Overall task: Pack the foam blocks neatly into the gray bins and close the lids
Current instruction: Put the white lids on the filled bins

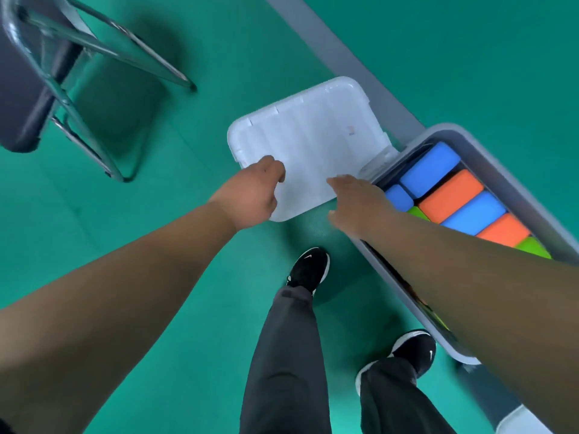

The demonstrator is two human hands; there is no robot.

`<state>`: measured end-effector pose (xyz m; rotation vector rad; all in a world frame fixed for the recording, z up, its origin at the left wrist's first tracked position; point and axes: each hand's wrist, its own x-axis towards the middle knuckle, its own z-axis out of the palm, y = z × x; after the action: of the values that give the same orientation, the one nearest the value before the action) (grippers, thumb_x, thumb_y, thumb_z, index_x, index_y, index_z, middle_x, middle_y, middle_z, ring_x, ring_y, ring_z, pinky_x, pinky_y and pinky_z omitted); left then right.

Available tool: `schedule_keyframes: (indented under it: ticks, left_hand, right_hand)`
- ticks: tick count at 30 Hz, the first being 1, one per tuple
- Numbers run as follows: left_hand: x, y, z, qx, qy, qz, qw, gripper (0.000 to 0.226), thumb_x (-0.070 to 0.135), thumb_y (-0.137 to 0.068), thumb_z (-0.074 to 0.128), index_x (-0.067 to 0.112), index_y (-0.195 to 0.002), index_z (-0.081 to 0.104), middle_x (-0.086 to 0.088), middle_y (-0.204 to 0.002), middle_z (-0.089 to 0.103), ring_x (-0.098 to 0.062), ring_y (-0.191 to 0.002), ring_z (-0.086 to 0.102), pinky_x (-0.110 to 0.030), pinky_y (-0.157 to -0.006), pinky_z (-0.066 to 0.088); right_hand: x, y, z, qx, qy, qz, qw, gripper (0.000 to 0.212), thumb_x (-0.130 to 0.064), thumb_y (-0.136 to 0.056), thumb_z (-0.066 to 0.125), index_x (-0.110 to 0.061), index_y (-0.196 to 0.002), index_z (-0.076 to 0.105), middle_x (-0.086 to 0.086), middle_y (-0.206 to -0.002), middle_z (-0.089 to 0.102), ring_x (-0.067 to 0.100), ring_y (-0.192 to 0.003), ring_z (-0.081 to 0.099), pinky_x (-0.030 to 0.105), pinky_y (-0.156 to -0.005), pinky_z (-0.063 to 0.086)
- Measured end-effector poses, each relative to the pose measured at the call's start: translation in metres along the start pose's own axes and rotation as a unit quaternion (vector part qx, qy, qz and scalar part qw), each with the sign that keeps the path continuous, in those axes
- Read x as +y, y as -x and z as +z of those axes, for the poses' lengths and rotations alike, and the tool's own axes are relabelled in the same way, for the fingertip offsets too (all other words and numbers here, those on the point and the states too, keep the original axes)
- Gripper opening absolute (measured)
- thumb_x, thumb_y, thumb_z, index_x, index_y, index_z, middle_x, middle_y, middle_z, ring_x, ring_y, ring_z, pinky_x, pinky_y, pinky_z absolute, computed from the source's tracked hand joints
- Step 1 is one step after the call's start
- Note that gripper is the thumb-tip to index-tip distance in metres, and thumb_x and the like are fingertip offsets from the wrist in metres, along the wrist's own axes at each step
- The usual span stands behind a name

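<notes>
A white lid [313, 136] hangs tilted above the green floor, to the left of the gray bin [501, 170]. My left hand [253, 195] grips the lid's near left edge with curled fingers. My right hand [357, 198] lies over the lid's near right corner, beside the bin's rim; its fingertips are hidden, so its hold is unclear. The bin stands open and is packed with blue foam blocks [430, 169], orange foam blocks [451, 195] and green foam blocks [532, 247] laid side by side.
A folding chair [47, 89] with metal legs stands at the far left. A gray stripe [338, 57] crosses the green floor behind the lid. My two feet in black shoes [310, 267] stand just in front of the bin.
</notes>
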<state>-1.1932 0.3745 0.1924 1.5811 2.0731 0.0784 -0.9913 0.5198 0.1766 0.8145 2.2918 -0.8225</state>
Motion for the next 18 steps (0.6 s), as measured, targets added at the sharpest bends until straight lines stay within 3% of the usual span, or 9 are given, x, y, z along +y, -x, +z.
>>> schedule_keyframes:
  ticks: [5, 12, 18]
  left_hand:
    - [-0.007, 0.007, 0.060, -0.128, -0.027, -0.094, 0.987, 0.037, 0.011, -0.087, 0.053, 0.019, -0.123, 0.054, -0.003, -0.120, 0.055, -0.032, -0.099, 0.058, -0.044, -0.082, 0.054]
    - [-0.050, 0.000, 0.190, -0.140, 0.030, -0.196, 0.970, 0.032, 0.010, -0.088, 0.053, 0.013, -0.120, 0.055, -0.008, -0.120, 0.056, -0.034, -0.106, 0.058, -0.049, -0.089, 0.053]
    - [-0.106, -0.023, 0.273, -0.125, 0.019, -0.207, 0.970, 0.039, -0.001, -0.087, 0.053, 0.008, -0.125, 0.053, -0.013, -0.125, 0.052, -0.037, -0.110, 0.056, -0.049, -0.086, 0.051]
  right_hand:
    - [-0.006, -0.013, 0.020, 0.008, -0.032, 0.023, 0.999, 0.051, -0.023, -0.095, 0.054, -0.012, -0.145, 0.045, 0.009, -0.144, 0.047, 0.032, -0.127, 0.052, 0.043, -0.100, 0.048]
    - [-0.012, -0.046, 0.132, -0.009, -0.107, 0.014, 0.994, 0.044, -0.020, -0.098, 0.051, -0.016, -0.142, 0.051, 0.004, -0.147, 0.050, 0.028, -0.123, 0.058, 0.036, -0.099, 0.047]
    - [-0.012, -0.110, 0.209, -0.050, -0.109, 0.062, 0.991, 0.051, -0.023, -0.097, 0.053, -0.008, -0.145, 0.042, 0.011, -0.152, 0.037, 0.033, -0.115, 0.058, 0.047, -0.098, 0.051]
